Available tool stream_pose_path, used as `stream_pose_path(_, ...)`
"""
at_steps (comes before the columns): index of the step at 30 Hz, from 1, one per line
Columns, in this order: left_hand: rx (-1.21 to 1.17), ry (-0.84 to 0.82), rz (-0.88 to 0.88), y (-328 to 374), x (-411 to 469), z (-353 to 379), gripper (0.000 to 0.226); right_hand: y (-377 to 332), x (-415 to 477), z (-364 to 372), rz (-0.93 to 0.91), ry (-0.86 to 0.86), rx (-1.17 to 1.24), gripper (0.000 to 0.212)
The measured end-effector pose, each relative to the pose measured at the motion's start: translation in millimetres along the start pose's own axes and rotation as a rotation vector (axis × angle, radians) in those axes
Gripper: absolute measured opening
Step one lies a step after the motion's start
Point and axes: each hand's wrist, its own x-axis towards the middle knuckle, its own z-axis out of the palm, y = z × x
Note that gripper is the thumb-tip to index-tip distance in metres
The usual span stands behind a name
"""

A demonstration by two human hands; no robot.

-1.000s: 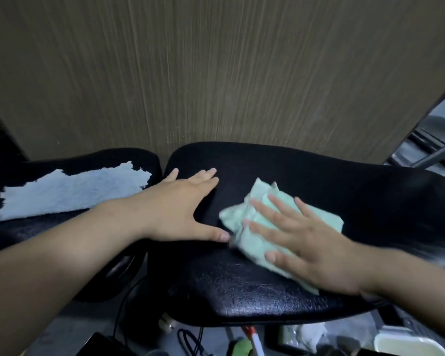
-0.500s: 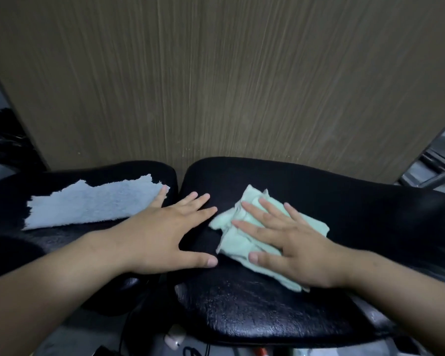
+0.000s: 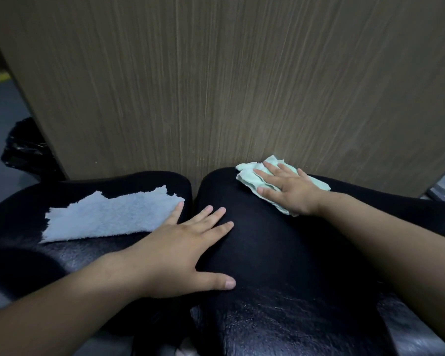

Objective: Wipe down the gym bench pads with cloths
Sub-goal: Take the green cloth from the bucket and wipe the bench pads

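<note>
Right hand (image 3: 290,191) is pressing green cloth (image 3: 252,176), fingers flat, on right pad (image 3: 280,253) far edge; left hand (image 3: 180,250) is resting flat, gripping nothing.

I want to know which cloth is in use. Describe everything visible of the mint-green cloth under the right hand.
The mint-green cloth looks like thin, soft fabric, bunched into several wavy layers. It lies at the far edge of the black padded bench pad, close by the brown wood-grain panel; whether it touches the panel is unclear. The right hand presses flat on its middle with straight, spread fingers, so only its left folds, two corners and a near tip show.
</note>
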Motion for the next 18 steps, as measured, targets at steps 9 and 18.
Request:
stream_pose_path(9,0.023,0.086,-0.04,-2,-15,0,0.088,-53,-130,14,-0.301,-0.119,-0.091,0.051)
stream_pose_path(18,-0.041,0.485,0.084,-35,-30,7,0.05,-90,-178,38,-0.438,-0.134,-0.286,0.058)
